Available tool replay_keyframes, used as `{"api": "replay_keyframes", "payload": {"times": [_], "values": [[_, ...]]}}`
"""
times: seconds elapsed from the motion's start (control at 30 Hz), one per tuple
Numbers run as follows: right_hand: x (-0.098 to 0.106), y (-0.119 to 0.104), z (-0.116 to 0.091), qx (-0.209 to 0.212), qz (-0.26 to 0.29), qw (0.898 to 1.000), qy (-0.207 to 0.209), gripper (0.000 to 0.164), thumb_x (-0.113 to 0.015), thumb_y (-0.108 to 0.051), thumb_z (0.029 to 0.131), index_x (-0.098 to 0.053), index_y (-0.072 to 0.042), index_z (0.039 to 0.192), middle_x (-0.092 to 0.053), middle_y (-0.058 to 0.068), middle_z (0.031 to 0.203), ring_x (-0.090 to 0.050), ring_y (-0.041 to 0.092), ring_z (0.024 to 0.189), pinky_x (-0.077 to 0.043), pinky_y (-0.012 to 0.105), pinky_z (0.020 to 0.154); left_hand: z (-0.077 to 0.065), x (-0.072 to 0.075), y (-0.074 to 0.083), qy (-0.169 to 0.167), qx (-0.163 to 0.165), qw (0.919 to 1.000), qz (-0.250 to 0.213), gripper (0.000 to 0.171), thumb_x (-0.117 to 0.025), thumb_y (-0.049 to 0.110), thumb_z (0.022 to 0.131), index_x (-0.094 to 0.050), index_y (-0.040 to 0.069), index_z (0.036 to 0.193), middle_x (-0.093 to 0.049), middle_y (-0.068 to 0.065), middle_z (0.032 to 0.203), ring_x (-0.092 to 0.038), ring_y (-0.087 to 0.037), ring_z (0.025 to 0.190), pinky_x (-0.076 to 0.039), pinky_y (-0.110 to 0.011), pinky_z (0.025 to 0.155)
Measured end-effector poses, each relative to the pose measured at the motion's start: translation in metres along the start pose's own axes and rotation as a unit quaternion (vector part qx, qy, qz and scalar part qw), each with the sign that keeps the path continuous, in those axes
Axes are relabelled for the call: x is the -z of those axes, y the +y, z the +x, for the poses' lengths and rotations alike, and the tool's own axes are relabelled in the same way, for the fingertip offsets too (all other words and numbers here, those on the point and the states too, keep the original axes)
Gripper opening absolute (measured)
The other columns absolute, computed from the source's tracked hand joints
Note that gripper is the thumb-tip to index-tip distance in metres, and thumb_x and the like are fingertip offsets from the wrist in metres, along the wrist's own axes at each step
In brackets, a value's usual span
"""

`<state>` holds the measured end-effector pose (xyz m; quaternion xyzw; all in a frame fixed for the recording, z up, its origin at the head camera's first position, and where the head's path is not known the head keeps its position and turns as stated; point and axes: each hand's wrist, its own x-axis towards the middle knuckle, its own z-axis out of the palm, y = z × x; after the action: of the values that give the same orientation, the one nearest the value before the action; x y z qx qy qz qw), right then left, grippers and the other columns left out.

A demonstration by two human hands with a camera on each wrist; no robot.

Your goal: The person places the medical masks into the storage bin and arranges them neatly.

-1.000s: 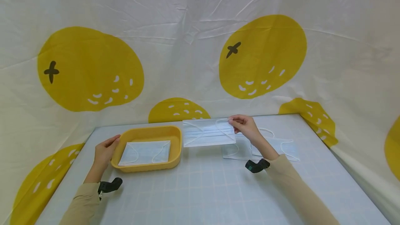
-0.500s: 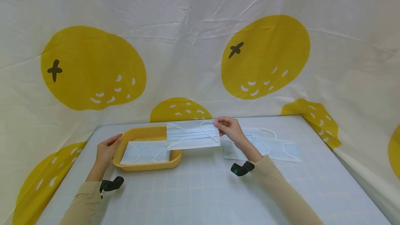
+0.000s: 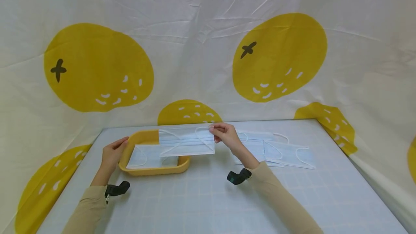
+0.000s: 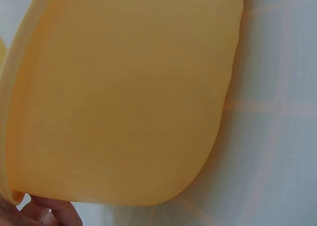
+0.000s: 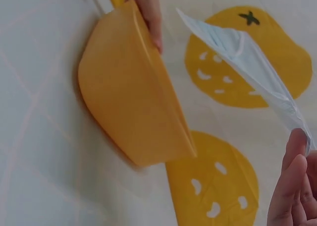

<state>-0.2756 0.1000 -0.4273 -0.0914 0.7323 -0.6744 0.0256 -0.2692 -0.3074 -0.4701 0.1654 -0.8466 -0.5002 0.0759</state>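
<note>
R hand [image 3: 226,136] carried mask [image 3: 186,141] further L, now prob. over tray [image 3: 156,171].

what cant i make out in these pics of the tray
Head: far right corner of the tray, hidden behind the held mask.
Left wrist: most of the left hand, cut off by the frame's bottom edge.
Right wrist: the tray's inside, hidden by its outer wall.

The left hand [image 3: 111,154] grips a yellow tray [image 3: 146,137]; the right hand [image 3: 227,136] pinches a face mask [image 3: 186,142] above it
</note>
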Motion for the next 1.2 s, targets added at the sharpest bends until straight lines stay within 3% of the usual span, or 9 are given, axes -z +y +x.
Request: {"api": "replay_keyframes", "payload": {"times": [0.27, 0.47, 0.63, 0.87, 1.03, 1.2], "values": [[-0.020, 0.000, 0.004, 0.006, 0.012, 1.000, -0.003, 0.028, -0.064, -0.009, 0.092, -0.064, 0.007, 0.114, -0.064, -0.007, 0.070, -0.053, 0.008, 0.054, -0.051, 0.015, 0.055, 0.001, 0.000, 0.002, -0.003, 0.012, 0.9999, 0.001, 0.049, -0.048, 0.039, 0.099, -0.053, 0.008, 0.137, -0.052, -0.015, 0.142, -0.050, 0.006, 0.099, -0.046, -0.001, 0.076], [-0.034, 0.000, 0.008, 0.008, 0.018, 1.000, -0.012, 0.026, -0.063, -0.009, 0.092, -0.065, 0.005, 0.113, -0.064, -0.006, 0.071, -0.053, 0.008, 0.055, -0.052, 0.015, 0.056, 0.000, 0.000, 0.005, -0.006, 0.018, 0.9998, -0.002, 0.048, -0.047, 0.036, 0.100, -0.052, 0.008, 0.138, -0.051, -0.015, 0.143, -0.054, -0.013, 0.115, -0.047, -0.003, 0.078], [-0.046, 0.000, 0.010, 0.007, 0.021, 1.000, -0.014, 0.025, -0.063, -0.010, 0.092, -0.066, 0.005, 0.112, -0.064, -0.005, 0.072, -0.053, 0.008, 0.056, -0.051, 0.015, 0.056, 0.001, -0.001, 0.004, -0.012, 0.021, 0.9997, -0.005, 0.048, -0.045, 0.036, 0.101, -0.050, 0.008, 0.140, -0.049, -0.014, 0.145, -0.048, -0.024, 0.127, -0.048, -0.010, 0.088], [-0.064, -0.002, 0.011, -0.015, 0.031, 0.999, -0.024, 0.024, -0.063, -0.011, 0.092, -0.066, 0.003, 0.112, -0.065, -0.005, 0.073, -0.053, 0.008, 0.056, -0.052, 0.015, 0.056, 0.000, -0.001, 0.002, -0.009, 0.018, 0.9998, -0.001, 0.048, -0.046, 0.036, 0.101, -0.051, 0.007, 0.139, -0.050, -0.015, 0.143, -0.049, -0.023, 0.125, -0.049, -0.007, 0.084], [-0.076, -0.002, 0.010, -0.019, 0.036, 0.999, -0.025, 0.024, -0.063, -0.011, 0.092, -0.067, 0.003, 0.111, -0.068, -0.001, 0.078, -0.056, 0.007, 0.056, -0.052, 0.015, 0.055, 0.000, 0.000, 0.001, -0.008, 0.020, 0.9998, 0.000, 0.048, -0.046, 0.037, 0.101, -0.052, 0.008, 0.139, -0.050, -0.014, 0.143, -0.049, -0.022, 0.126, -0.049, -0.011, 0.089], [-0.087, -0.004, 0.010, -0.024, 0.040, 0.998, -0.034, 0.026, -0.063, -0.011, 0.092, -0.065, 0.004, 0.114, -0.069, 0.002, 0.080, -0.056, 0.006, 0.056, -0.051, 0.015, 0.055, 0.000, 0.000, -0.001, -0.001, 0.013, 0.9999, -0.002, 0.048, -0.048, 0.037, 0.100, -0.054, 0.007, 0.137, -0.052, -0.015, 0.141, -0.054, -0.010, 0.112, -0.044, -0.001, 0.076]]}}
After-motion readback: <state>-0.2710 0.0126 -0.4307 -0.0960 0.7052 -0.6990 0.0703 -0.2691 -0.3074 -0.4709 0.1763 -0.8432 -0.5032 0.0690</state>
